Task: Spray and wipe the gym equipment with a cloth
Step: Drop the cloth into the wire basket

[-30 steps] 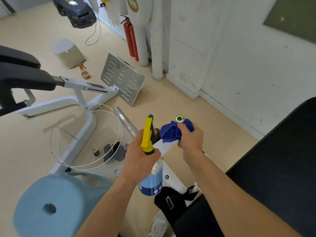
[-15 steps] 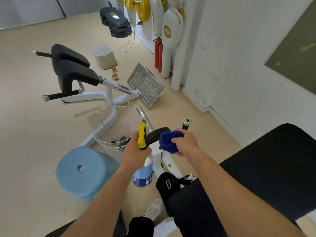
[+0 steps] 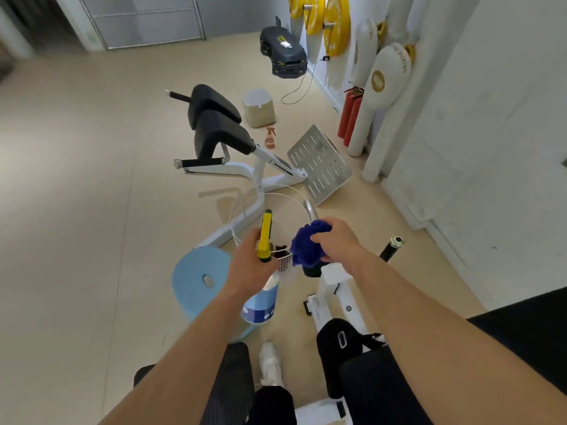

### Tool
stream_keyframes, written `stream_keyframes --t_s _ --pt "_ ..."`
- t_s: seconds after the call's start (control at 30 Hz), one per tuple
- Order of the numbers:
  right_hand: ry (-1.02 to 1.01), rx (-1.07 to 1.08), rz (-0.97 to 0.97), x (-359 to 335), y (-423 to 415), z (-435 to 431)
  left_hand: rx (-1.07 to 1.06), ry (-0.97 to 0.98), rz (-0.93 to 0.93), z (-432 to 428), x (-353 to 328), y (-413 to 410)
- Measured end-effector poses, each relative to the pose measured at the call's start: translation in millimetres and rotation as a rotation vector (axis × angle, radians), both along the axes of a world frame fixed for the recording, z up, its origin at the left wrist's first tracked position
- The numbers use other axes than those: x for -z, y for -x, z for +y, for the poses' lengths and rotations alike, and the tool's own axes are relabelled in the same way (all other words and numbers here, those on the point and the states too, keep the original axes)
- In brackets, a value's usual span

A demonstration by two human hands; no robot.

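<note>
- left hand point(image 3: 250, 265) fingers curled round neck of spray bottle point(image 3: 261, 302); yellow trigger head points away from the person; bottle hangs upright above floor, just beside blue paper roll point(image 3: 199, 280)
- right hand point(image 3: 334, 240) fingers clenched on bunched blue cloth point(image 3: 305, 246); cloth pressed on black end of white machine frame point(image 3: 333, 289), low centre; cannot tell exact part under cloth
- black grip with metal cap point(image 3: 392, 246) sticks out right of the right hand, apart from it
- wire basket point(image 3: 285, 262) on floor behind both hands; dark items inside, too small to tell
- white bench with black pads point(image 3: 214, 127) farther back; perforated metal plate point(image 3: 319, 164) at its right end, tilted
- small orange sprayer point(image 3: 270, 138) on floor near bench; red extinguishers point(image 3: 349, 118) and yellow weight plates point(image 3: 336, 23) along right wall
- white shoe point(image 3: 270, 363) at bottom centre
</note>
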State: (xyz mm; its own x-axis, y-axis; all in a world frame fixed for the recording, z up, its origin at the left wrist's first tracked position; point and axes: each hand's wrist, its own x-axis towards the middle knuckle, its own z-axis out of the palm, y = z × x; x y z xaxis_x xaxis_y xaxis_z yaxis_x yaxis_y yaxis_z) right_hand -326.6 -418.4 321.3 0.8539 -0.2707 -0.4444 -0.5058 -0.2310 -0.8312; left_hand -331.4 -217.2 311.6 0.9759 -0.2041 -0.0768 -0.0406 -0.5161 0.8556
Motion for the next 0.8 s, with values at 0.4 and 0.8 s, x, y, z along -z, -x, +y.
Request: stream_keyframes --t_s 0.4,0.8 --pt "0.038 -0.099 0.147 24 -207 28 -0.076 0.003 0.096 47 35 -161" --pt "-0.020 -0.093 0.285 64 -227 45 -0.196 0.004 0.128 48 73 -191"
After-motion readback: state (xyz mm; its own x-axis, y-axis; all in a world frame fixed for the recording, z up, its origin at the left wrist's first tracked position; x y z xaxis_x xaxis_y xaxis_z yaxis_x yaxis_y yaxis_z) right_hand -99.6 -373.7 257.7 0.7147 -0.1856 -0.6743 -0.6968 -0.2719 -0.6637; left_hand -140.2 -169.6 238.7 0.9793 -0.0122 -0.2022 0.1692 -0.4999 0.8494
